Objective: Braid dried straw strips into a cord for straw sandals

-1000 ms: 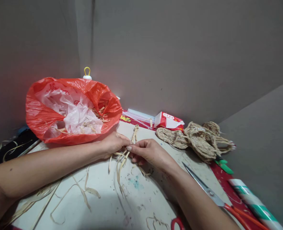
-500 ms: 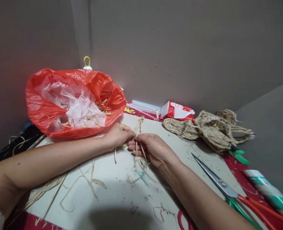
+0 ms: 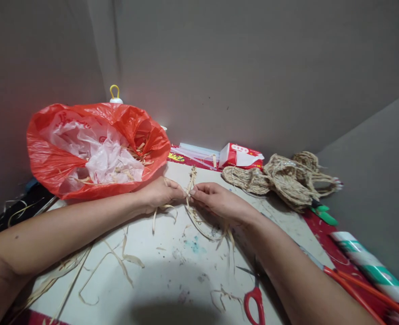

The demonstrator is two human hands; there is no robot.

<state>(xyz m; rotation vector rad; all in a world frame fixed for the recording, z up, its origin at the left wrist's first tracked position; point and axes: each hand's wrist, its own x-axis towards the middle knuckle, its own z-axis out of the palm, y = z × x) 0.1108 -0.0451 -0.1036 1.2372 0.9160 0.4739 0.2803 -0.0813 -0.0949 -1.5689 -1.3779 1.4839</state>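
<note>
Closest to me on the feed, a small pair of red-handled scissors lies on the pale worktop, blades parted. Loose straw strips lie scattered to its left. Over on the right, past my forearm, I make out orange-handled scissors, partly hidden, and beside them a green-and-white roll. Farther in, around the middle of the worktop, I have the straw braid between both hands: the left hand and the right hand each pinch it with thumb and fingertips, nearly touching. Its free strands curve back toward me. Beyond sit a red plastic bag, bundled rope and a tissue pack near the wall.
</note>
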